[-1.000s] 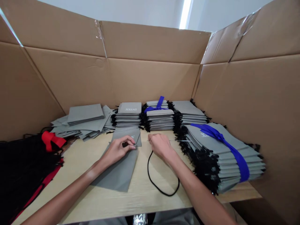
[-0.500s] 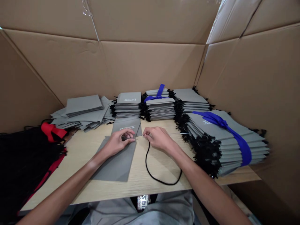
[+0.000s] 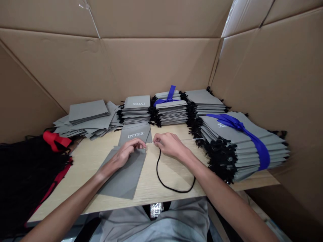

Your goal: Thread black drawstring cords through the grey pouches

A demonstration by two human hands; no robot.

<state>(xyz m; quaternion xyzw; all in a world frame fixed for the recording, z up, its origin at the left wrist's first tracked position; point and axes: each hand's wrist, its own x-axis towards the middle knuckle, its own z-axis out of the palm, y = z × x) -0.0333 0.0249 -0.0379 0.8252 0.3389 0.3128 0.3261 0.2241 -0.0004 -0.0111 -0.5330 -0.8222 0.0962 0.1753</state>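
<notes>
A flat grey pouch (image 3: 123, 178) lies on the table under my left wrist. My left hand (image 3: 130, 150) holds its top edge near the right corner, fingers curled over it; the thumb is mostly hidden. Just right of that corner, my right hand (image 3: 168, 144) is closed in a pinch on a thin metal rod (image 3: 193, 139), which sticks out past the knuckles to the right. From the same fingertips a black cord (image 3: 161, 179) loops down onto the table. Whether rod and cord are joined is hidden. Another grey pouch printed INTEX (image 3: 133, 131) lies beyond my left hand.
Stacked grey pouches with black cord ends (image 3: 137, 112) line the back. A bundle tied with blue ribbon (image 3: 242, 141) stands at right. Loose grey pouches (image 3: 88, 112) lie at back left, a black cord heap (image 3: 30, 174) at left. Cardboard walls (image 3: 161, 64) enclose the table.
My left fingers have straightened somewhat and lie over the pouch's top edge. The pouch's lower end has swung slightly left. My right hand keeps its pinch, nearly still.
</notes>
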